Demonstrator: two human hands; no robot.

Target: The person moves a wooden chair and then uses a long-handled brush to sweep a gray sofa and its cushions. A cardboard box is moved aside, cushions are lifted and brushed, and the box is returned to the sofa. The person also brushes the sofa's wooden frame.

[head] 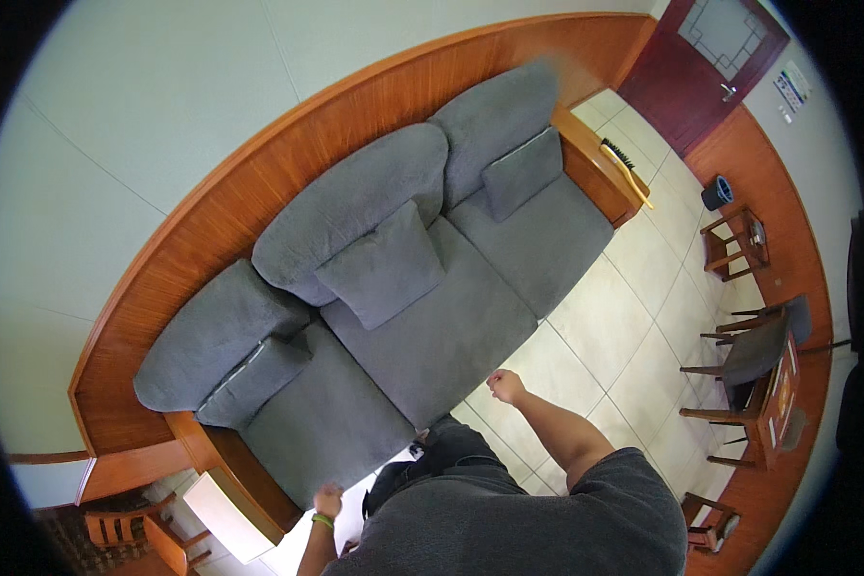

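A long sofa [432,317] with grey fabric cushions and wooden arms spans the space before me. My left hand [327,499], with a green band at the wrist, is beside the front edge of the left seat cushion [324,417]. Its fingers look curled, and I see nothing in them. Past the front edge of the middle seat cushion [439,324], my right hand [506,386] hangs over the tiled floor, loosely closed with nothing visible in it. Grey throw pillows [385,266] lean against the backrests. A brush with a wooden handle [628,173] rests on the far wooden arm [597,165].
A white-topped stand [227,515] adjoins the near sofa arm, with a wooden chair [165,536] behind it. Along the right wall are a waste bin [717,193], a wooden stool [736,245], grey chairs [756,353] and a table [776,403]. A dark red door [680,79] stands at the far end.
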